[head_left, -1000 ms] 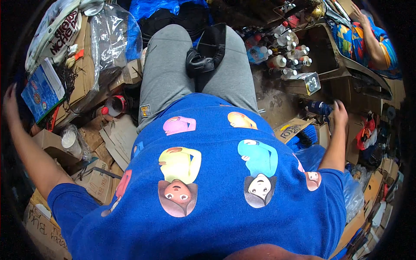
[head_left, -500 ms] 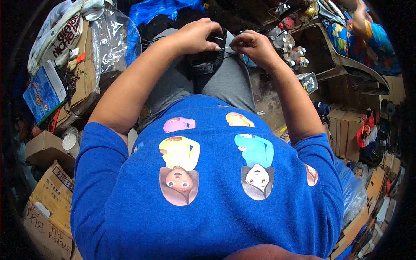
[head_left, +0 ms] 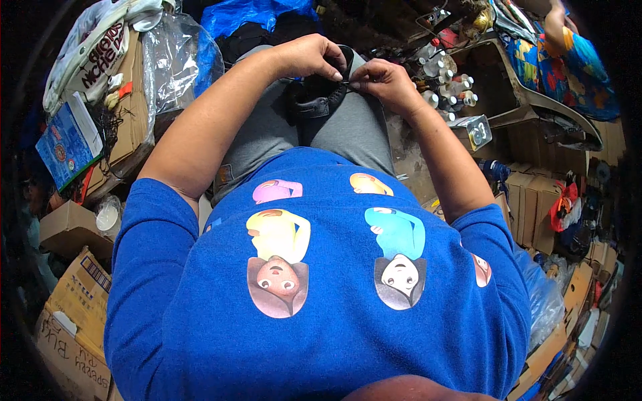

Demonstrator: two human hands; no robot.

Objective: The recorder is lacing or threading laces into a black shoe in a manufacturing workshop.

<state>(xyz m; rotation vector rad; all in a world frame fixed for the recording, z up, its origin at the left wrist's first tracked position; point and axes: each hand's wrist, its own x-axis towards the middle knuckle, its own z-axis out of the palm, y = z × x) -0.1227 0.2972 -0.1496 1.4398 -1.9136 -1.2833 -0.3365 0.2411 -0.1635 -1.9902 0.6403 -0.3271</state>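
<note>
I find the black shoe (head_left: 313, 105) on the lap (head_left: 344, 134), long axis running away from the body, toe end unclear. Left hand (head_left: 315, 57) and right hand (head_left: 389, 81) adjoin it; each grip's closure I cannot tell.

I counted one left hand (head_left: 315, 59) and one right hand (head_left: 385, 81), two in all, at one black leathery piece (head_left: 314, 105). Below were two grey trouser legs (head_left: 257, 140) and one blue shirt (head_left: 334, 287), its front bearing four printed figures (head_left: 279, 234), two large and two small, plus one face (head_left: 482, 271) at the side. Around me I made out one white printed cloth (head_left: 100, 50), one blue booklet (head_left: 63, 150), one white cup (head_left: 109, 217), one red bundle (head_left: 564, 204) and one square clear container (head_left: 477, 132). The bottles (head_left: 435, 69) stood too crowded for an exact tally, though there were at least six. Cartons (head_left: 70, 227) on the left came to at least two. Of other people, I could see one arm (head_left: 556, 28).
</note>
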